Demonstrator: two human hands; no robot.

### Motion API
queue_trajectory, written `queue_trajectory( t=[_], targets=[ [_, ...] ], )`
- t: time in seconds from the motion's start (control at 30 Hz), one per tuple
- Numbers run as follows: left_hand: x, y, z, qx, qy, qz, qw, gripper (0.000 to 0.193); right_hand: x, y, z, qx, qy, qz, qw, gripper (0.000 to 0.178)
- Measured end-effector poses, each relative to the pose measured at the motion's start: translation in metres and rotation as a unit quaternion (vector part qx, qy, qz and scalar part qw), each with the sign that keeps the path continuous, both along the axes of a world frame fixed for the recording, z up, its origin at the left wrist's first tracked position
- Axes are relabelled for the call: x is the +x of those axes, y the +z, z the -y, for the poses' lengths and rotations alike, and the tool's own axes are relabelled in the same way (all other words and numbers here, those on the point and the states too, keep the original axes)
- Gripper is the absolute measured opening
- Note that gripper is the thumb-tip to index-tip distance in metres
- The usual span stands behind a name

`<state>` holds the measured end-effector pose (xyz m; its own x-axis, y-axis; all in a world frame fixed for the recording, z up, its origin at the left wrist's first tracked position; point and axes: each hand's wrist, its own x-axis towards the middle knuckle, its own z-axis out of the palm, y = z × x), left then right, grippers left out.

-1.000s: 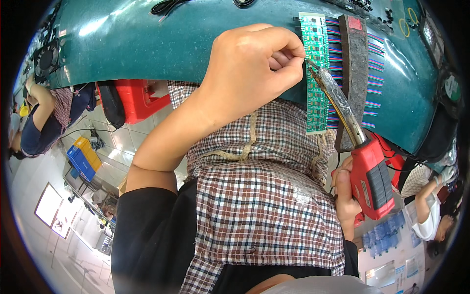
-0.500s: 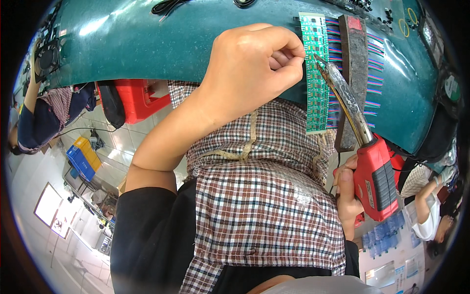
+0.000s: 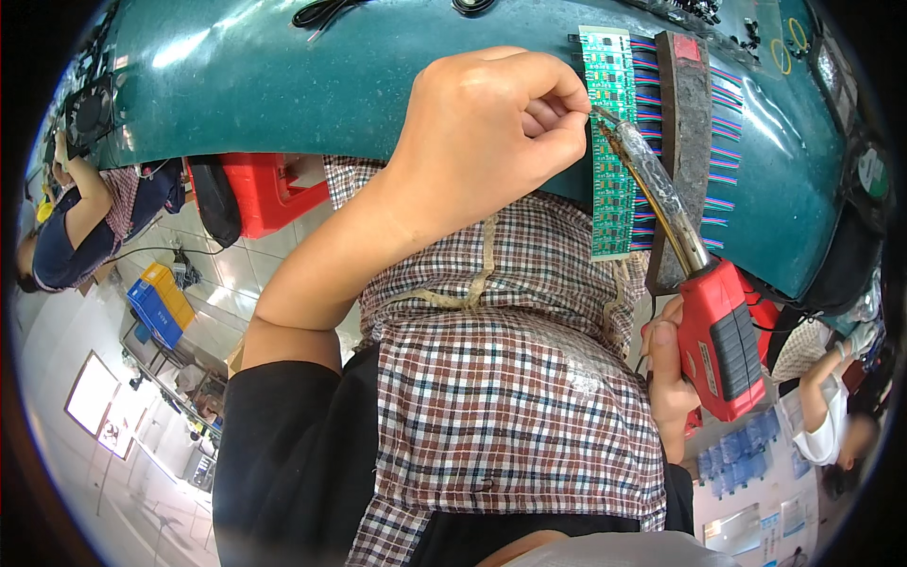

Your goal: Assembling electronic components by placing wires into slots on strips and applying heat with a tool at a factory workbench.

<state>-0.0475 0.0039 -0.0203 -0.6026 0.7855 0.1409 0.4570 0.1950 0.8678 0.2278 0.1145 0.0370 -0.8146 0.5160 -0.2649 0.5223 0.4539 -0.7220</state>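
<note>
My left hand [image 3: 496, 137] is pinched at the left edge of a long green circuit board panel [image 3: 614, 194]; whatever its fingertips hold is too small to make out. In my right hand [image 3: 667, 373] is a red-handled soldering gun [image 3: 723, 345], its long metal barrel slanting up and left over the board. The iron's tip is close beside my left fingertips, at the board's left side; whether it touches a pad I cannot tell. Coloured wires [image 3: 724, 125] run from the board's right edge, beneath a dark heavy bar [image 3: 682, 151] lying across them.
Black cables [image 3: 321, 13] lie at the table's far side, with small black parts [image 3: 749, 36] at the far right. A black fan [image 3: 92, 111] stands on the left. A red stool [image 3: 269, 194] is below the table edge. People sit at work on both sides.
The soldering gun has shifted slightly left, bringing its tip closer to my left fingertips. My left hand has hardly moved. The person at the far left has lowered an arm.
</note>
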Motion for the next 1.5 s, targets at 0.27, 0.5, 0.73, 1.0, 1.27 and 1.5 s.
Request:
queue_trajectory(
  t=[0.27, 0.5, 0.73, 1.0, 1.27, 1.5],
  targets=[
    [-0.002, 0.002, -0.004, 0.006, 0.001, 0.005, 1.000, 0.010, 0.002, -0.006, -0.009, -0.058, -0.021, -0.105, 0.993, 0.014],
    [0.004, 0.010, -0.005, -0.026, 0.015, 0.043, 0.999, 0.009, -0.038, 0.000, -0.039, 0.040, -0.293, -0.328, 0.897, 0.017],
    [0.005, 0.026, -0.007, -0.036, 0.024, 0.063, 0.997, 0.008, -0.066, -0.009, -0.142, 0.151, -0.329, -0.361, 0.859, 0.020],
    [-0.027, 0.052, -0.015, -0.037, 0.057, -0.038, 0.997, 0.008, -0.076, -0.034, -0.167, 0.176, -0.340, -0.391, 0.837, 0.019],
    [-0.062, 0.035, -0.108, -0.047, -0.053, -0.320, 0.945, 0.008, -0.068, -0.010, -0.131, 0.121, -0.354, -0.351, 0.858, 0.021],
    [-0.078, 0.020, -0.155, -0.097, -0.074, -0.386, 0.914, 0.016, -0.032, -0.004, -0.092, 0.054, -0.321, -0.361, 0.874, 0.029]
  ],
)
